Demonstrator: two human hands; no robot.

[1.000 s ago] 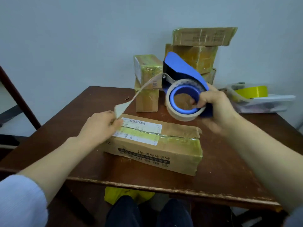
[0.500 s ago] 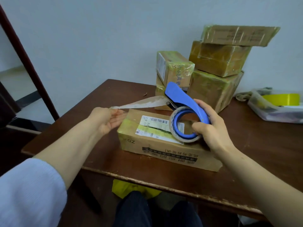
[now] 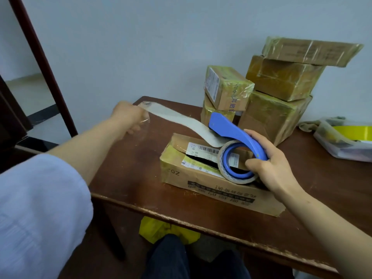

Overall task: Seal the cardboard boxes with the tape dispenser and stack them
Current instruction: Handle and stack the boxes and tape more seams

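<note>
A long cardboard box (image 3: 203, 178) lies near the front edge of the brown table (image 3: 128, 178), its top flaps gaping along a dark slit. My right hand (image 3: 269, 166) grips the blue tape dispenser (image 3: 235, 135) with its roll of clear tape, held over the box's top. A strip of tape (image 3: 181, 119) runs from the dispenser out to the left. My left hand (image 3: 128, 117) pinches the strip's free end, well left of the box above the table's far left corner.
Several taped boxes stand stacked at the back: two small ones (image 3: 225, 89) and a taller pile (image 3: 281, 93) at the wall. A clear plastic tub (image 3: 342, 146) with a yellow tape roll (image 3: 354, 132) sits at the right. My knees are under the front edge.
My left hand has drawn the tape end away to the left, off the box, lengthening the strip. The dispenser has stayed over the box and the flaps now gape open.
</note>
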